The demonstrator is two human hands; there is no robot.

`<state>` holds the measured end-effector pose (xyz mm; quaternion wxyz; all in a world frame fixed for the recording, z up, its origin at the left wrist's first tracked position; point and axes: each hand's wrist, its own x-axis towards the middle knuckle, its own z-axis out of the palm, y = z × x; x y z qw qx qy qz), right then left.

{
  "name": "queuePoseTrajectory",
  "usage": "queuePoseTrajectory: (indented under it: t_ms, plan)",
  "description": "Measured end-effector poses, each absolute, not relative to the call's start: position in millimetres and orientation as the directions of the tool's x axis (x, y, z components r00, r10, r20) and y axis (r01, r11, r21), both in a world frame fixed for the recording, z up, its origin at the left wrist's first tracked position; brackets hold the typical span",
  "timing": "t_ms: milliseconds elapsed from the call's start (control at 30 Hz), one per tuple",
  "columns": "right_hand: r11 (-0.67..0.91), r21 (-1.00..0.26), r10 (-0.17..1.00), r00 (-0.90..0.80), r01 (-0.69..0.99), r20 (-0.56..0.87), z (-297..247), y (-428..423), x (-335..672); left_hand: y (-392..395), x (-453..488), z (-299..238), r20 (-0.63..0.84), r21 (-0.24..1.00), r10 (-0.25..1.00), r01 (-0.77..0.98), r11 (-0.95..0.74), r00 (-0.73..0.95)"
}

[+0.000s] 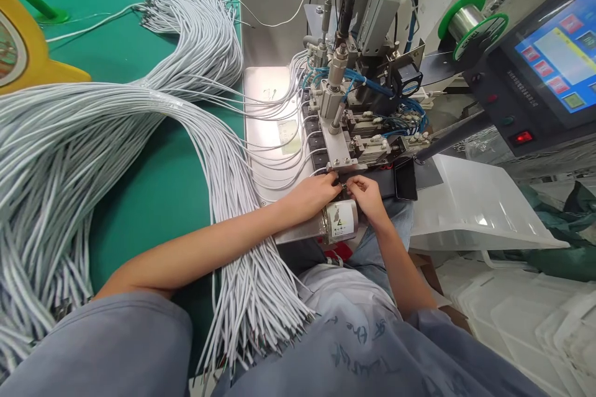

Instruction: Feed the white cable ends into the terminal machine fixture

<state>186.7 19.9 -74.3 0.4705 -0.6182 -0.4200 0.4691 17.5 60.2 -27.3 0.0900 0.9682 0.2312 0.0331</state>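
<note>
My left hand (321, 191) and my right hand (365, 193) meet at the front end of a bench machine (333, 105), just below its metal plate. Their fingers are pinched close together around a tiny metallic piece (344, 186), too small to name. White cables (288, 178) curve from the left into a row of dark holders (316, 142) on the machine. Right under my hands lies a clear container with a white label (341, 221). My left forearm passes over a thick bundle of white cables (228, 180) with stripped ends.
More white cable bundles (200, 43) cover the green table (139, 173) at left. A yellow reel (32, 49) stands at its edge. To the right are a solder wire spool (468, 22), a lit touchscreen (563, 53), a dark phone-like slab (405, 178) and a white plastic tray (484, 205).
</note>
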Motion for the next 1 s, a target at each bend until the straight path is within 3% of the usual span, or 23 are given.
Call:
queuePoseTrajectory:
  t_ms: [400, 700, 1000]
  plan:
    - [-0.103, -0.984, 0.982, 0.171, 0.144, -0.078, -78.3, 16.7, 186.3, 60.4, 17.3, -31.3, 0.047, 0.162, 0.442, 0.43, -0.888, 0.896]
    - [-0.14, -0.977, 0.974, 0.2, 0.16, -0.107, -78.1, 21.9, 187.1, 60.2, 18.1, -30.5, 0.041, 0.166, 0.442, 0.43, -0.887, 0.896]
    - [-0.254, -0.967, 0.939, 0.246, 0.028, -0.239, -77.9, 21.7, 182.3, 58.2, 19.7, -25.5, -0.035, 0.172, 0.455, 0.453, -0.875, 0.89]
